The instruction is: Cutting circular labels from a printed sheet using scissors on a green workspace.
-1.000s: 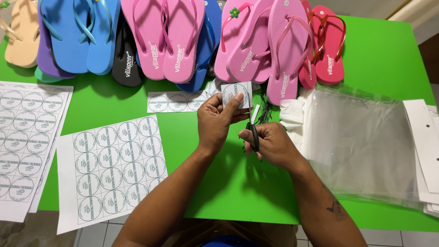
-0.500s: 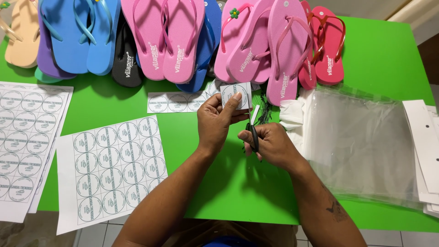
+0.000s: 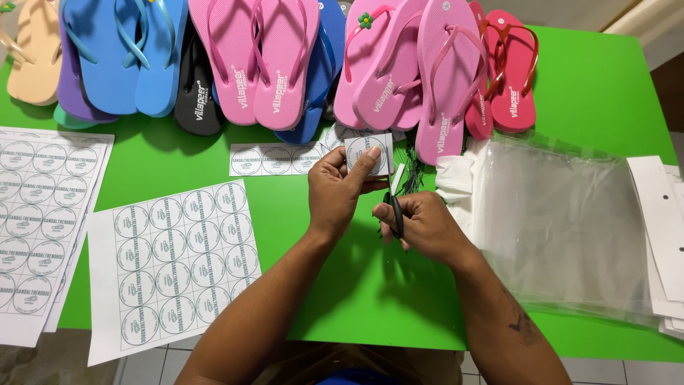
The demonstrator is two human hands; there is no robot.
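Note:
My left hand (image 3: 338, 189) pinches a small square paper label (image 3: 370, 152) with a round printed mark, held up above the green table (image 3: 214, 160). My right hand (image 3: 420, 224) grips a pair of scissors (image 3: 396, 203) with dark handles; the blades point up at the right edge of the label. Both hands hover just in front of a strip of round labels (image 3: 274, 159) lying on the table.
Rows of flip-flops line the far edge: blue (image 3: 121, 50), black (image 3: 198, 100), pink (image 3: 278, 57), red (image 3: 509, 71). Sheets of round labels lie at the left (image 3: 174, 260) and far left (image 3: 39, 207). A stack of transparent bags (image 3: 563, 221) and white cards (image 3: 659, 214) sit right.

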